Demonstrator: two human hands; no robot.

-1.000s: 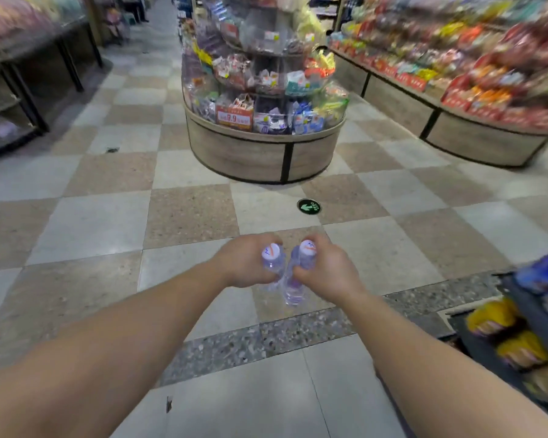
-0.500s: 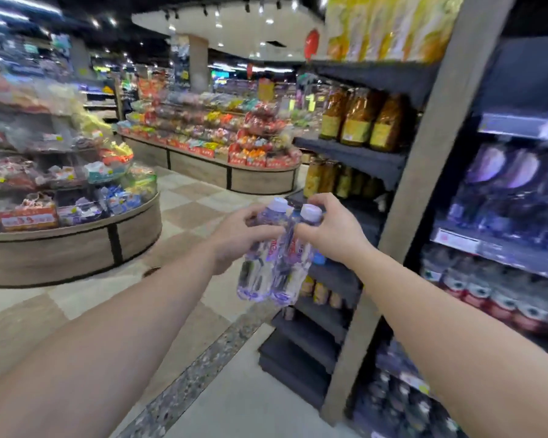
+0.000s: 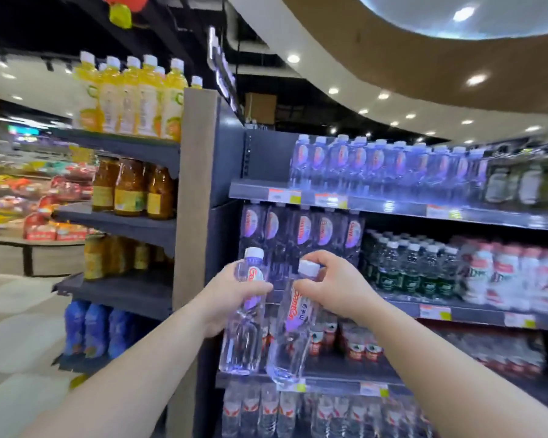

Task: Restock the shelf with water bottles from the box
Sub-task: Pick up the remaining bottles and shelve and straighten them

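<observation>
While I face the shelf (image 3: 393, 210), two water bottles: left hand (image 3: 231, 295) grips the upright one (image 3: 246, 314); right hand (image 3: 332, 286) pinches the tilted bottle (image 3: 293, 336) below its cap, base leaning left.

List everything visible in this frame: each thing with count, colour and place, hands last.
Held water bottles: two, clear with white caps, one in the left hand, one in the right, in front of the shelves.
Shelved water bottles: a row, count unclear, clear with bluish tint, top shelf.
Large water bottles: about five, clear, second shelf.
Yellow juice bottles: several, top of the end rack.
Amber bottles: several, end rack below.
Green-labelled bottles: many, mid shelf.
Left hand: grips its bottle's body.
Right hand: holds its bottle near the cap.
</observation>
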